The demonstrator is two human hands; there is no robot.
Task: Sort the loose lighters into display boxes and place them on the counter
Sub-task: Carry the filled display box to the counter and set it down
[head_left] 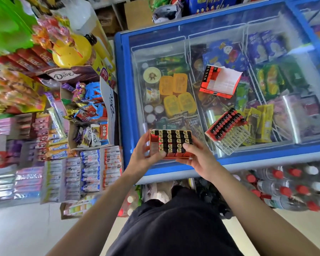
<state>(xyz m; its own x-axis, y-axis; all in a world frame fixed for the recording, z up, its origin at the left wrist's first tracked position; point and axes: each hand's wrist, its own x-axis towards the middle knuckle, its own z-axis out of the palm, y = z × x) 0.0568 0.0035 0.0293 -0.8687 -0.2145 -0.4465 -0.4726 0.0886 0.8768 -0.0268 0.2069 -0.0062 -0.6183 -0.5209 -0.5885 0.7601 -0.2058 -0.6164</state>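
Both hands hold an orange display box (171, 143) filled with several rows of black-and-orange lighters, above the near edge of the blue chest freezer (126, 89). My left hand (143, 156) grips its left side and my right hand (198, 156) its right side. On the freezer's glass lid lies a second orange box (220, 82), mostly empty, with one row of lighters at its left end. A white plastic tray (227, 130) carrying rows of red-and-black lighters lies on the lid to the right.
Candy and chocolate displays (89, 108) crowd the shelf left of the freezer. Packs of bottled water (284, 187) stand on the floor at the right. Cardboard boxes (137, 13) sit behind the freezer.
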